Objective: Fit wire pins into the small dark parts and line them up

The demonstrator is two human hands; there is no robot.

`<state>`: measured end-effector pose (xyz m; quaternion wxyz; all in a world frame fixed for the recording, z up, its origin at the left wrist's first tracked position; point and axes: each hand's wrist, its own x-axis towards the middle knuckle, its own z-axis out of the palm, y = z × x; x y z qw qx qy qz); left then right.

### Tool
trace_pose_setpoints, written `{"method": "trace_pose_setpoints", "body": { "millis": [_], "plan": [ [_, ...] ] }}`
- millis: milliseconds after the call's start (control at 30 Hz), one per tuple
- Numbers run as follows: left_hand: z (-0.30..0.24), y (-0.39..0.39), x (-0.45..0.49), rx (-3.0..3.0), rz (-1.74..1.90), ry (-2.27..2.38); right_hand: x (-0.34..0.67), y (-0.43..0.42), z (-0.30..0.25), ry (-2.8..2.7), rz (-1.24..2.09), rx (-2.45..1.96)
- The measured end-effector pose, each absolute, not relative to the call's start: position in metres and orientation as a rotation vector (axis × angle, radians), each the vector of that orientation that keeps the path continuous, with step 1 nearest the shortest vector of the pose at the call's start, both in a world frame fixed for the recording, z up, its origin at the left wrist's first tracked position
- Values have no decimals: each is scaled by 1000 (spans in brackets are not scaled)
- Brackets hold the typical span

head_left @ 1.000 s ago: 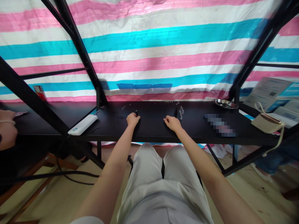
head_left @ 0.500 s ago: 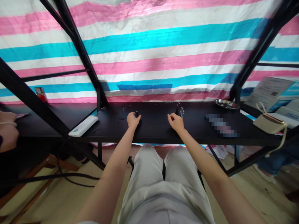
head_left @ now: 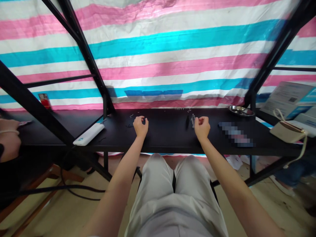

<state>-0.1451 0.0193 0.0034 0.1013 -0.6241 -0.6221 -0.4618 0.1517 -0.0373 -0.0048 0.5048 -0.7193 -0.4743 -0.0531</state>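
Note:
My left hand [head_left: 141, 127] rests at the black tabletop [head_left: 165, 133], its thumb and fingers curled toward each other. Any small dark item between them cannot be told from the black surface. Right of centre, my right hand [head_left: 202, 128] has its fingers drawn together in a pinch; what they hold, if anything, is too small to name. Just left of its fingertips lies a cluster of small clear-grey pieces [head_left: 193, 120]. Beside that cluster is a narrow group of black pieces [head_left: 187, 121].
A round metal dish [head_left: 241, 111] stands at the back right, with a pixelated object [head_left: 235, 134] in front. A white device [head_left: 89, 134] lies left, near the frame post. A beige bag [head_left: 287, 131] sits far right. Another person's arm [head_left: 9, 138] shows far left.
My right hand has moved right, from in front of the black pieces to the right side of the clear-grey cluster. My left hand stays almost in place; a black item seen in it earlier is less visible.

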Motion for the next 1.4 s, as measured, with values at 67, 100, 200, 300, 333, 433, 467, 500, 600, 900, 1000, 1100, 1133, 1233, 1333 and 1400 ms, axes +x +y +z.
{"method": "trace_pose_setpoints", "body": {
  "millis": [67,100,200,300,333,433,467,500,600,900,1000,1100,1133,1233,1333,1400],
  "plan": [
    [4,17,-142,-1896,-1343,-1761,159,-37,-8,-1131,-75,-1795],
    [4,16,-140,-1940,-1318,-1709,161,-36,-10,-1126,-33,-1822],
    [2,14,-135,-2185,-1140,-1451,162,-35,-13,-1127,97,-1896],
    [0,13,-128,-2458,-849,-1064,160,-34,-14,-1147,151,-1963],
    [-1,13,-124,-2515,-772,-949,159,-33,-14,-1157,155,-1983],
    [-2,12,-108,-2586,-665,-755,158,-33,-13,-1192,151,-2032],
    [-2,11,-100,-2584,-662,-743,158,-32,-14,-1202,148,-2043],
    [-2,10,-92,-2583,-651,-738,159,-32,-14,-1211,144,-2052],
    [-2,5,-65,-2585,-659,-753,160,-31,-15,-1233,128,-2069],
    [-2,-4,-4,-2732,-666,-856,161,-30,-17,-1291,104,-2092],
    [-2,-5,7,-2719,-619,-993,161,-30,-16,-1296,104,-2107],
    [-4,-3,15,-2708,-563,-1107,160,-30,-16,-1301,100,-2101],
    [-5,-3,17,-2707,-544,-1132,160,-31,-16,-1305,96,-2097],
    [-8,0,22,-2703,-503,-1188,160,-31,-16,-1314,87,-2090],
    [-11,2,25,-2699,-489,-1205,160,-30,-17,-1324,86,-2093],
    [-11,2,27,-2692,-508,-1198,160,-30,-17,-1333,86,-2101]
  ]
}}
